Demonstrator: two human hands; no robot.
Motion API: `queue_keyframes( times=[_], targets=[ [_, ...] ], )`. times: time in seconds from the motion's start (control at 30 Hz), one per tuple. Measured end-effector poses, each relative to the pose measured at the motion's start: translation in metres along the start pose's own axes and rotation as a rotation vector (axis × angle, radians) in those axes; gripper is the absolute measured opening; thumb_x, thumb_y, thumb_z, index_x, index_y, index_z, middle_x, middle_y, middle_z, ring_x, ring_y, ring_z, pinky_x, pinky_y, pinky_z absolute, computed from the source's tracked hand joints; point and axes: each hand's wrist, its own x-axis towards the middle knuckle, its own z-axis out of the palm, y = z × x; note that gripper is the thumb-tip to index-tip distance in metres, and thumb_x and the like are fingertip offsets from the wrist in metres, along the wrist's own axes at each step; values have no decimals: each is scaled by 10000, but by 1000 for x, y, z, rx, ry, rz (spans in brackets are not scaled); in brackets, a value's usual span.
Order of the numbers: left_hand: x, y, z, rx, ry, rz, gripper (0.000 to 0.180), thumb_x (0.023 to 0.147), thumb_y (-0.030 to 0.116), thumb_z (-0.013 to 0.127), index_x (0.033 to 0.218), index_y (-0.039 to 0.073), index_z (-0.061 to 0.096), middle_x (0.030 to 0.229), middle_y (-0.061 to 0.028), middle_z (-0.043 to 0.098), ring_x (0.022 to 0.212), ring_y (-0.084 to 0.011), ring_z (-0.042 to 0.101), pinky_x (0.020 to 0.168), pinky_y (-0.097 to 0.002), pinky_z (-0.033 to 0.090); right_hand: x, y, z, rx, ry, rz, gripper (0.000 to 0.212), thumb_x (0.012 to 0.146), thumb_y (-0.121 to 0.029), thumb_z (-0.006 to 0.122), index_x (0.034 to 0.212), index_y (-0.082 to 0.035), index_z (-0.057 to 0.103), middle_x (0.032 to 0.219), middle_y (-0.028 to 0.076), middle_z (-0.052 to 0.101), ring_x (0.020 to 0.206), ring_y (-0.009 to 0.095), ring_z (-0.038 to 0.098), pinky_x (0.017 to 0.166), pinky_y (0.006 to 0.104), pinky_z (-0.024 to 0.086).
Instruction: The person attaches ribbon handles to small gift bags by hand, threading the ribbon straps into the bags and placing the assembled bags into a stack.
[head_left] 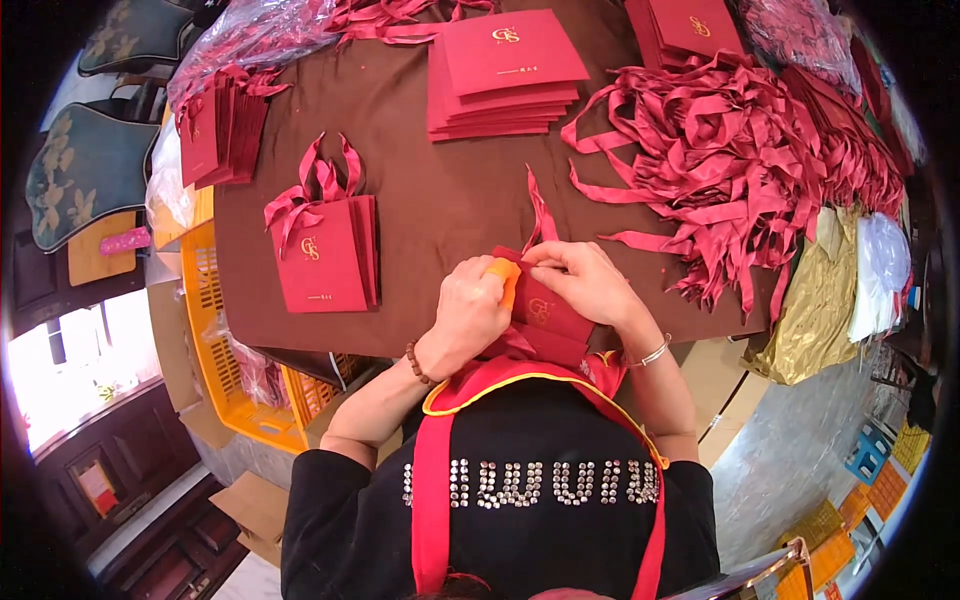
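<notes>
Close to my body, at the near table edge, is a small dark-red paper bag with a gold emblem. My left hand grips its left top corner, with an orange cover on one finger. At the bag's top edge my right hand has thumb and forefinger pinched together. A red ribbon rises from the bag beside those fingertips; whether the fingers have hold of it is hidden. Just left of my hands lies a small stack of bags with ribbon handles attached.
A large heap of red ribbons covers the table's right side. Flat red bags are piled at the far middle, and more bags stand at the far left. Below the left table edge sits an orange crate. Gold plastic hangs at the right.
</notes>
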Motion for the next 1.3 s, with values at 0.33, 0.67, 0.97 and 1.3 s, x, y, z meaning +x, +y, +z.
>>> queue_keyframes(
  times=[0.33,0.67,0.97,1.3],
  targets=[
    [6,-6,-17,-503,-101,-510,168,785,22,634,951,-4,646,844,-185,659,770,-284,663,668,-320,512,3,20,-1,241,-43,66,309,834,-143,576,1086,32,611,943,160,683,893,196,654,788,308,488],
    [10,7,-13,-210,-178,-291,154,760,40,646,910,5,644,827,-168,658,752,-302,653,656,-339,513,0,12,0,213,-54,93,274,864,-95,570,1097,46,601,958,68,656,903,102,582,811,256,460],
    [6,9,-3,77,-138,20,122,716,9,620,837,-4,613,766,-160,612,698,-347,601,614,-406,496,-7,0,2,52,30,-10,239,849,-87,567,1052,24,627,907,126,685,843,159,645,778,287,486],
    [11,12,-19,-142,-247,-83,103,781,47,628,859,-19,615,800,-176,628,753,-353,619,655,-408,504,-13,-2,5,82,62,-52,246,850,-85,569,1061,35,613,917,151,680,845,186,657,772,295,491]
  ],
)
